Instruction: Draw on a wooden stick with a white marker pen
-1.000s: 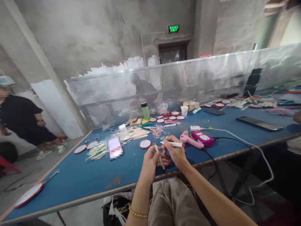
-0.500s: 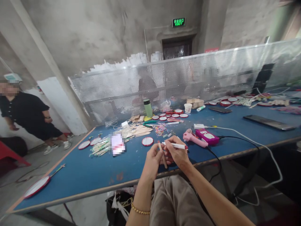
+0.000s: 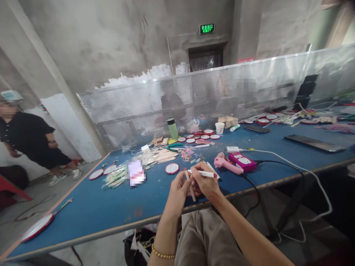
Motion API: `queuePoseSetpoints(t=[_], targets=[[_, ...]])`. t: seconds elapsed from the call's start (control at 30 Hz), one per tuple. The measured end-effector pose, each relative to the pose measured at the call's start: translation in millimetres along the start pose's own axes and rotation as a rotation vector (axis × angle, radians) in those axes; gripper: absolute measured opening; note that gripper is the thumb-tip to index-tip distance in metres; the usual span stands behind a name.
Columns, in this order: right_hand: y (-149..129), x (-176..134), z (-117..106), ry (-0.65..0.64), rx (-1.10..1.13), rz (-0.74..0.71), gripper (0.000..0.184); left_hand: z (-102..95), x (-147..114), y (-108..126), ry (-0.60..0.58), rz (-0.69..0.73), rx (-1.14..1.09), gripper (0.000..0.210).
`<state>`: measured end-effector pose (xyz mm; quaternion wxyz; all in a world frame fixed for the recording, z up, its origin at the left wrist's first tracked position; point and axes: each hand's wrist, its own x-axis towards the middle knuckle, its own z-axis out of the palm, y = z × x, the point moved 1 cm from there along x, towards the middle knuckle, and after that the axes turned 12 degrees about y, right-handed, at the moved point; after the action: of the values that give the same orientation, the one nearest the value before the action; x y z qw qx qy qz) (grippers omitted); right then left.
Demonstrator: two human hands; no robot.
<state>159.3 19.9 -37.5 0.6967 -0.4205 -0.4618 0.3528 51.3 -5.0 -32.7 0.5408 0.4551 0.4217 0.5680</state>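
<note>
The left hand point(image 3: 179, 190) pinches 1 stick point(image 3: 192, 193) over the table point(image 3: 151, 199)'s near edge, while the right hand point(image 3: 207, 183), fingers curled closed, grips 1 pen point(image 3: 208, 174) near the stick's reddish end

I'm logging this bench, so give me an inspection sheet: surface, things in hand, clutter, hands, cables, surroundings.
Surface: blue tabletop, brownish stain near the front edge.
Things in hand: wooden stick, red at its upper end; white marker with red rear end.
Clutter: loose sticks, red-rimmed discs, pink glue gun, green bottle, paper cup.
Hands: left hand pinches the stick, right hand holds the marker; tip contact unclear.
Cables: white cable and black cable hang past the front edge.
Surroundings: perforated screen behind, lit exit sign above, person standing beyond the left end.
</note>
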Motion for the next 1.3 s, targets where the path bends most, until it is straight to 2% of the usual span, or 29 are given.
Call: queuePoseSetpoints(t=[0.23,0.43,0.6,0.83,1.3], targets=[[-1.5,-0.2,1.1,-0.027,-0.007,0.008,0.027,-0.3,-0.4,-0.8,-0.006,-0.007,-0.031,0.041],[-4.8,0.7,1.4,-0.016,-0.046,-0.042,0.026,0.1,-1.4,1.8,0.008,-0.012,-0.017,0.044],[-3.6,0.6,1.5,-0.045,-0.037,-0.012,0.026,-0.6,-1.0,0.5,-0.005,-0.008,-0.031,0.042],[-0.7,0.5,1.2,-0.025,-0.045,-0.044,0.026,-0.6,-0.7,0.5,0.016,-0.008,-0.017,0.042],[-1.2,-0.8,2.3,-0.033,-0.036,-0.009,0.026,-1.6,1.2,-2.5,-0.008,-0.011,-0.04,0.04]])
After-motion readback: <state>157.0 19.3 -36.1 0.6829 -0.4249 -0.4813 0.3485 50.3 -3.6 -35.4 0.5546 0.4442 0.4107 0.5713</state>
